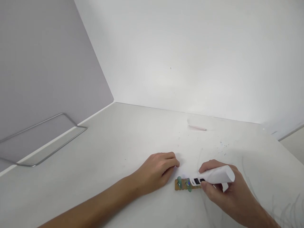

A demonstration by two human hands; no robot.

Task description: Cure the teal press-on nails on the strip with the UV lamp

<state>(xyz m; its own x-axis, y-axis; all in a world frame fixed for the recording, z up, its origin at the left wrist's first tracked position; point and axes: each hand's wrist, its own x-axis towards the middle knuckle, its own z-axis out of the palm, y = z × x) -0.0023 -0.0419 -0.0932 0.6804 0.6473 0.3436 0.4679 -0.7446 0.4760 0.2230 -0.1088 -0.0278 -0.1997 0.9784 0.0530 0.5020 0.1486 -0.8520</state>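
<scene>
My right hand [224, 193] is closed around a white pen-shaped tool [215, 176] with dark buttons near its tip. The tip points left at a small tan circuit board [184, 184] lying on the white table [118, 148]. Two green round parts stand on the board, and a small blue light shows between the tool tip and the nearer one. My left hand [158, 171] rests on the table just left of the board, fingers curled loosely down, holding nothing.
A bent metal wire frame [47, 139] lies at the left where the table meets a grey wall panel. A thin pinkish stick [197, 127] lies farther back near the white rear wall. Faint pen marks mark the table at the right.
</scene>
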